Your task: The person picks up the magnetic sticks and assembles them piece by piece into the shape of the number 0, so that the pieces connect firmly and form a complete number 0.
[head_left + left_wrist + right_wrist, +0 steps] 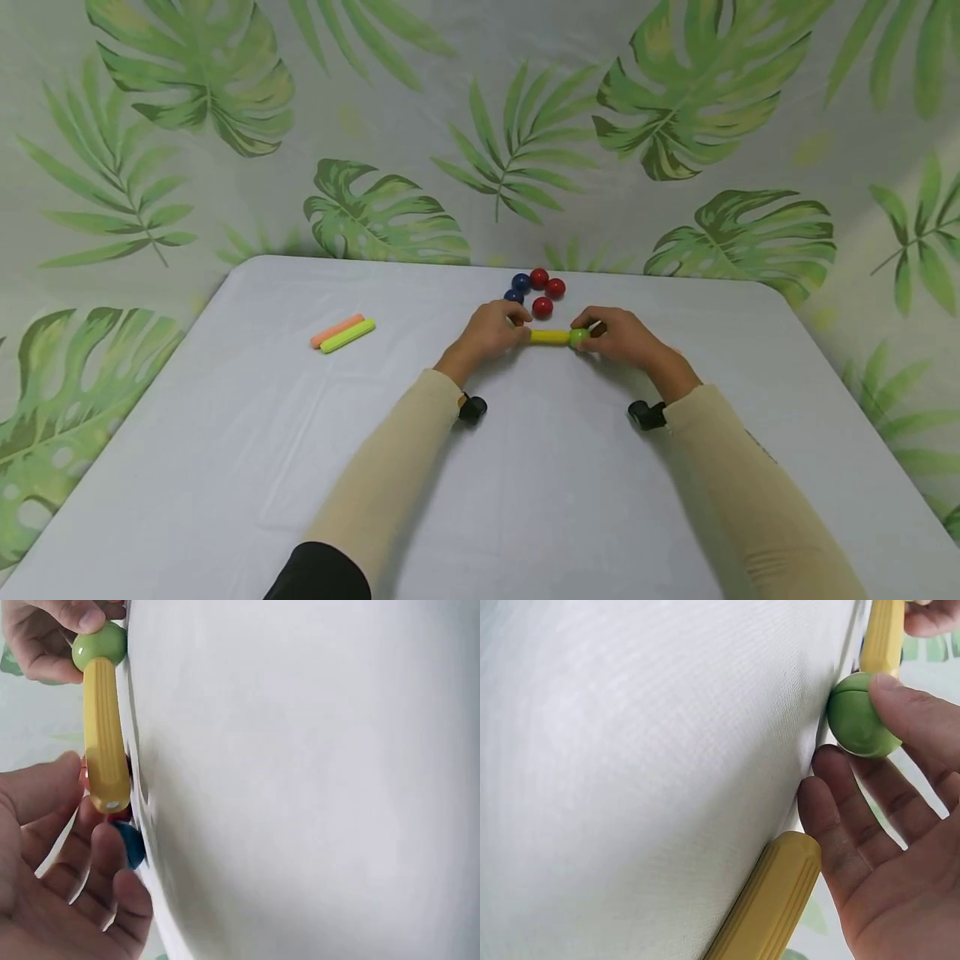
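Note:
A yellow grooved stick [550,337] lies crosswise between the hands, with a green ball [578,337] on its right end. The left hand [492,332] pinches the stick's left end between thumb and fingers; in the left wrist view this end shows a small pale spot. My right hand [619,335] holds the green ball, its thumb on top in the right wrist view. Close to the right hand's outer fingers lies a second yellow stick [769,900], hidden behind that hand in the head view. Just beyond the hands sit blue balls [521,283] and red balls [542,307].
On the left of the white-covered table [225,467] an orange stick [337,332] and a yellow-green stick [348,336] lie side by side. A leaf-patterned cloth [517,150] hangs behind the table's far edge, close to the balls.

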`<control>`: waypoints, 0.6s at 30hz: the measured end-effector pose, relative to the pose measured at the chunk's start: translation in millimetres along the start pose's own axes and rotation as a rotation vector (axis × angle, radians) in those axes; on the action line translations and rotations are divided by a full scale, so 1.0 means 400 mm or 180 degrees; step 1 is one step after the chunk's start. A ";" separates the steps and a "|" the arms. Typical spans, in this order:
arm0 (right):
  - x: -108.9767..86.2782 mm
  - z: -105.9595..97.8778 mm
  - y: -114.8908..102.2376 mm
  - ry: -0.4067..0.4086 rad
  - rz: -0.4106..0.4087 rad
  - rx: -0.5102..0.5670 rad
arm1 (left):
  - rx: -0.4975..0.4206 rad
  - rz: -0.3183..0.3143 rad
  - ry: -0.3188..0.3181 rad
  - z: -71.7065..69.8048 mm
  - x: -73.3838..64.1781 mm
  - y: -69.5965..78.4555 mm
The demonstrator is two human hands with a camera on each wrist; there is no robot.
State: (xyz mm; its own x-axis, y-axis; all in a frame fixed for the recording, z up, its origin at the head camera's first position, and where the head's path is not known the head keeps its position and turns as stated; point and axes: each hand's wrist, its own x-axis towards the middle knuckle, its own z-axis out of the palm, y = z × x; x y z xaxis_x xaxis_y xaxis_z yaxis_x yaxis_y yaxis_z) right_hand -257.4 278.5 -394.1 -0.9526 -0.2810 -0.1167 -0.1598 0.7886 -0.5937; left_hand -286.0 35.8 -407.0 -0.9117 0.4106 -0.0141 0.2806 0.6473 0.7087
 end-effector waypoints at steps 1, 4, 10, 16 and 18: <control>0.000 0.001 -0.001 -0.0004 0.0014 0.0007 | 0.0092 0.0021 0.0051 -0.004 0.003 0.001; -0.002 0.001 -0.003 -0.0001 0.0064 0.0014 | 0.0528 0.0204 0.0188 -0.016 0.016 0.010; -0.009 -0.001 0.003 0.0018 0.0099 0.0047 | 0.1327 0.0602 0.0194 -0.028 0.051 0.036; -0.005 0.001 0.004 -0.0003 0.0044 0.0081 | 0.1912 0.0681 -0.0020 -0.024 0.076 0.056; -0.002 0.001 0.003 -0.0007 0.0043 0.0089 | 0.2168 0.0687 -0.0109 -0.018 0.081 0.058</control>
State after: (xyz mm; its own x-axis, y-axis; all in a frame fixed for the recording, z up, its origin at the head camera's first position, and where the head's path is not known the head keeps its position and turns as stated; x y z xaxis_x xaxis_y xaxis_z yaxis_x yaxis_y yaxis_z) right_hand -256.7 279.4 -395.0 -0.9541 -0.2715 -0.1266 -0.1396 0.7768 -0.6141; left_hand -311.3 59.7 -386.1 -0.8078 0.5876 0.0467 0.5890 0.8019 0.1002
